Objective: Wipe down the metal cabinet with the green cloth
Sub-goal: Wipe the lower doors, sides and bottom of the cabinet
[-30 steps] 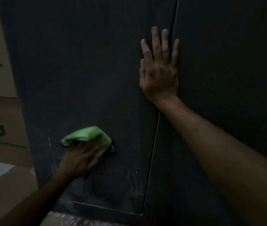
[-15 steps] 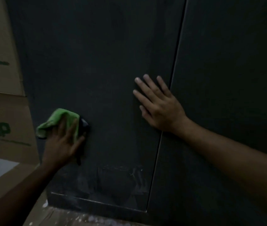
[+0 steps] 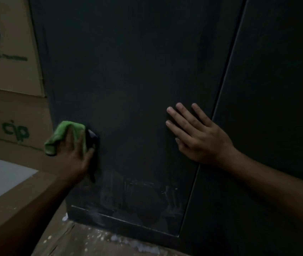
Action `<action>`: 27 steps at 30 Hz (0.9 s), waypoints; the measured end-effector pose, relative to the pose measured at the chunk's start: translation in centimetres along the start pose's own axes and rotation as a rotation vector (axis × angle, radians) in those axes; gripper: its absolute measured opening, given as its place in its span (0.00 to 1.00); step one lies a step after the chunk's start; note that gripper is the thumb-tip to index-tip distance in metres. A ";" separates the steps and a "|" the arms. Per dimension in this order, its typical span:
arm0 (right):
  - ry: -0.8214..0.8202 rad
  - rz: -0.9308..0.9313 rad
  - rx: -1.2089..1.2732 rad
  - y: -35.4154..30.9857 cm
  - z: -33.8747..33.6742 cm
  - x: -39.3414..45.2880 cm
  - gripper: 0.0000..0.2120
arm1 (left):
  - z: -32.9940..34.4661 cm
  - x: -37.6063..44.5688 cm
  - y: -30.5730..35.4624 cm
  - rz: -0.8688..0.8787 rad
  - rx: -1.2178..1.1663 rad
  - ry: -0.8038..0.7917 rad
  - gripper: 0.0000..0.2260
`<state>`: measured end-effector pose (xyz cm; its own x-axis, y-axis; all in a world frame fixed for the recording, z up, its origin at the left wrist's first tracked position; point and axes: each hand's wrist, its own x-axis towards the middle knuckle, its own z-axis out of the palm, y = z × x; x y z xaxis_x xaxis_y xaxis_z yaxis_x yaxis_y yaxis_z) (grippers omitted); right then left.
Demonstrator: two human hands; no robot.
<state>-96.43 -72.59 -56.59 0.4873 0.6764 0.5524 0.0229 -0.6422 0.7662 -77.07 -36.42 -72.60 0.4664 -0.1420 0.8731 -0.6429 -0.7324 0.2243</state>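
The metal cabinet looks matt and dark with chalky smears low down, the green cloth soft, perhaps microfibre, the boxes plain cardboard.

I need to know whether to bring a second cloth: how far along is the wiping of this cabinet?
Done: nothing looks clearly finished; the light is too dim to judge the upper door. In hand: the left hand presses the green cloth on the left door's left edge, while the right hand lies flat on that door. Left: whitish smears low on the door, the bottom lip, and the right door.
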 end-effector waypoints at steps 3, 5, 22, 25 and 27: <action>-0.002 0.006 -0.004 -0.2 -0.1 0.0 0.25 | -0.3 4.7 0.3 -0.320 -0.256 0.154 0.35; -0.013 0.013 0.002 -0.1 -0.3 0.1 0.25 | 0.3 5.6 3.1 -0.319 -0.245 0.152 0.34; 0.007 0.036 0.002 -0.2 -0.5 0.3 0.24 | 1.0 2.6 2.5 -0.295 -0.187 0.091 0.33; 0.018 0.041 0.006 -0.3 -0.4 0.2 0.24 | 1.5 -2.5 2.8 -0.424 -0.216 0.004 0.34; 0.020 0.051 0.001 -0.5 -0.3 0.2 0.24 | 0.9 -2.0 3.0 -0.474 -0.276 -0.026 0.37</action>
<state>-96.56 -72.03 -56.75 0.4705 0.6501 0.5967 -0.0008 -0.6759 0.7370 -79.36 -38.91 -74.10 0.7561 0.1421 0.6389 -0.4927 -0.5190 0.6985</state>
